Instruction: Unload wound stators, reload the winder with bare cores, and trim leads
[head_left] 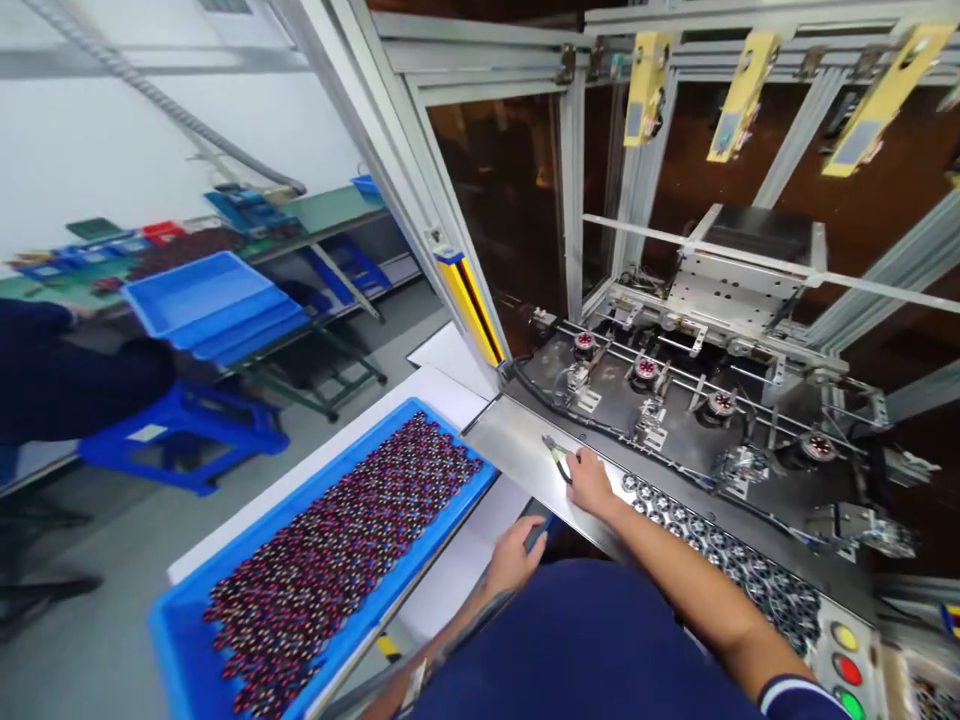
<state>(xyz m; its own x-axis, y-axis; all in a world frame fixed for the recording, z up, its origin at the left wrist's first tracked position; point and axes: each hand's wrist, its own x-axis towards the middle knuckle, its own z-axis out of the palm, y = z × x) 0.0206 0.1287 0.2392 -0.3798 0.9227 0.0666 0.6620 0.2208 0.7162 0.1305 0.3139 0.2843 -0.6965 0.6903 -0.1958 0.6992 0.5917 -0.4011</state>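
My right hand (589, 482) is over the bare metal ledge at the front of the machine, its fingers closed at the handles of a pair of pliers (556, 456). The pliers' jaws point away from me, toward the back left. My left hand (514, 554) is lower, close to my body, with fingers curled at a dark grey-blue object (537, 536) that I cannot make out. Right of my right hand, under my forearm, rows of round metal parts (701, 535) lie along the metal ledge (510, 437).
A blue tray (416, 408) of dark, red-dotted parts stands left. Behind the ledge, several fixtures hold round parts (645, 370). Coloured buttons (847, 668) sit at lower right. A yellow light-curtain bar (472, 305) lines the frame post. A seated person (67, 370) works far left.
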